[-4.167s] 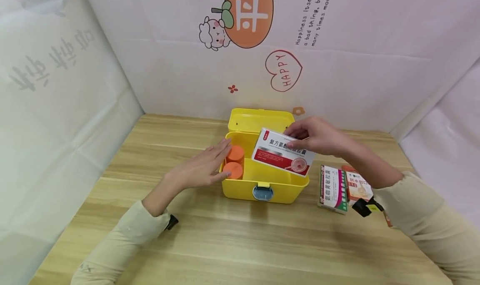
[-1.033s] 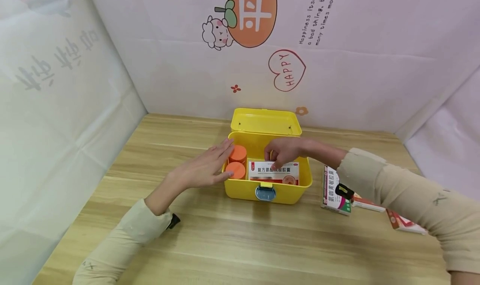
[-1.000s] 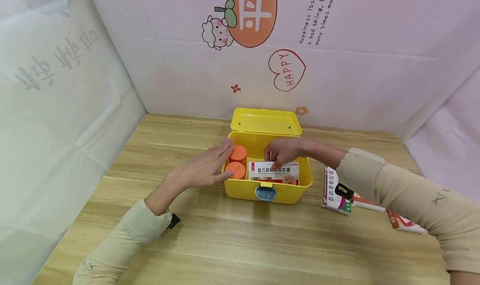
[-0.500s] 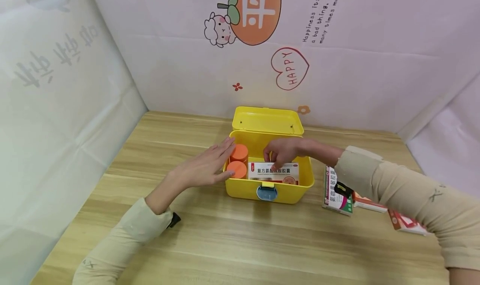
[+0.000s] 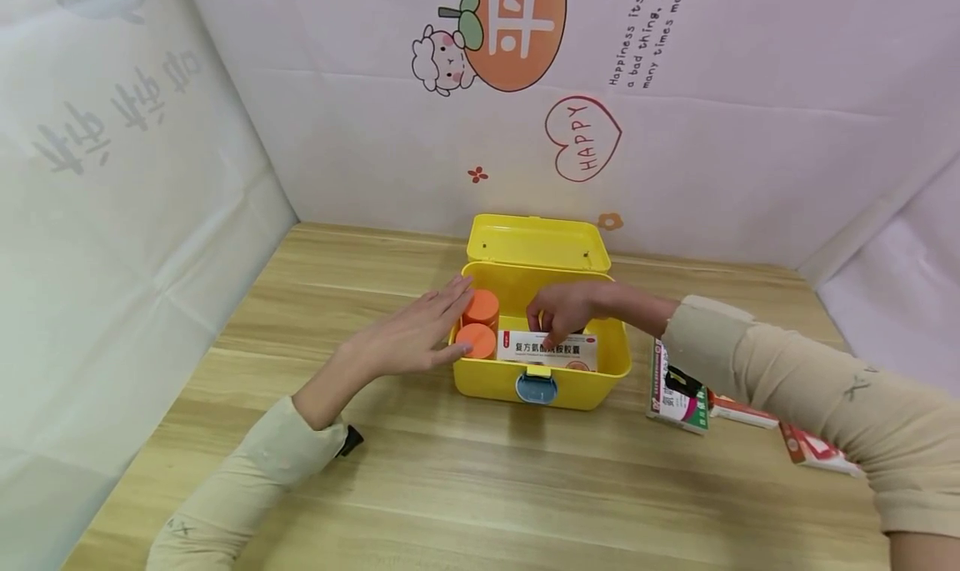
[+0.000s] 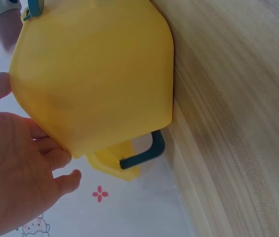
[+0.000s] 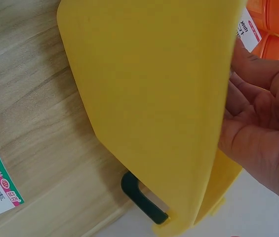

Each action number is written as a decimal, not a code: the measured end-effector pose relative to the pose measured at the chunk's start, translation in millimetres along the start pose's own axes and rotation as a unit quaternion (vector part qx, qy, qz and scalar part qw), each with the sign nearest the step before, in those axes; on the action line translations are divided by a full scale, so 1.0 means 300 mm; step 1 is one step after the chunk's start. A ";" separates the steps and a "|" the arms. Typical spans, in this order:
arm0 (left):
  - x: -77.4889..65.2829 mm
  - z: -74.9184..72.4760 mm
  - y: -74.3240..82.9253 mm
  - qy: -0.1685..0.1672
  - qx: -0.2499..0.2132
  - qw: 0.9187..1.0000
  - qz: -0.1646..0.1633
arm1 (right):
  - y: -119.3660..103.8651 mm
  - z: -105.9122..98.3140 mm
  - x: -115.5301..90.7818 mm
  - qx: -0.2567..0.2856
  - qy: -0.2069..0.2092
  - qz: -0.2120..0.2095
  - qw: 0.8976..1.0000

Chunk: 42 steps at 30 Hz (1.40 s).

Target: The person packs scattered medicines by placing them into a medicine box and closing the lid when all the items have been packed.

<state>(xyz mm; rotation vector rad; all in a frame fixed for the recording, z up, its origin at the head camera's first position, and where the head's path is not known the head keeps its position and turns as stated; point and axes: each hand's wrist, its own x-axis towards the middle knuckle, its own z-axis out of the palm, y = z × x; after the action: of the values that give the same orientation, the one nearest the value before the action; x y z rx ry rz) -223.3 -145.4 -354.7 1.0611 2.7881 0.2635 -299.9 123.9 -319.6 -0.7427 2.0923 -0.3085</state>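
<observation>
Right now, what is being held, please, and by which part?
The right hand pinches the white box by its upper edge; the left hand touches the yellow case.

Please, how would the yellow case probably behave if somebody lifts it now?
The yellow case would probably feel stiff, because its walls look straight and hold their shape. Its lid is open at the back, so it may swing during lifting. The outside looks smooth, so it might slip a little against the left hand.

In the case (image 5: 491, 381), jars (image 5: 482, 338) sit left of a carton (image 5: 558, 353) — boxes (image 5: 670, 403) lie outside, rightward.
</observation>
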 end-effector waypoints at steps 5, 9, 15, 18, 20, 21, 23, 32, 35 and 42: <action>0.001 0.002 0.000 -0.001 0.000 1.000 -0.002 | 0.001 0.006 0.017 -0.011 -0.008 0.010 1.000; 0.001 0.001 0.001 -0.002 -0.001 1.000 -0.003 | 0.002 0.013 0.027 -0.023 -0.014 0.021 0.999; 0.003 0.002 0.005 -0.001 0.001 1.000 0.000 | 0.005 0.033 0.037 -0.049 -0.013 0.031 0.998; 0.003 0.002 0.008 0.002 0.002 1.000 0.001 | 0.010 0.048 0.043 -0.064 -0.008 0.032 0.997; 0.003 0.001 0.010 0.004 0.001 1.000 0.002 | 0.013 0.057 0.045 -0.074 -0.005 0.036 0.997; 0.003 0.001 0.011 0.004 0.001 1.000 0.002 | 0.014 0.060 0.046 -0.082 -0.004 0.038 0.996; 0.003 0.002 0.012 0.005 0.001 1.000 0.002 | 0.016 0.065 0.048 -0.097 -0.004 0.043 0.994; -0.001 -0.001 0.018 0.005 -0.008 1.000 0.003 | 0.021 0.059 0.020 -0.157 -0.005 -0.008 0.988; -0.001 -0.001 0.021 0.006 -0.010 1.000 0.004 | 0.034 0.051 -0.007 -0.155 -0.002 -0.022 0.988; -0.001 0.003 0.022 0.009 -0.015 1.000 0.003 | 0.059 0.049 -0.088 -0.115 0.048 -0.033 0.992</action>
<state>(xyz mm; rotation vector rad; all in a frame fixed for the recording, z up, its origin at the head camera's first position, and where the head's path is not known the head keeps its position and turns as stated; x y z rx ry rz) -218.6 -140.7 -354.1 1.0648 2.7888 0.3163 -283.5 154.8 -319.3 -0.9500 2.2213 -0.1426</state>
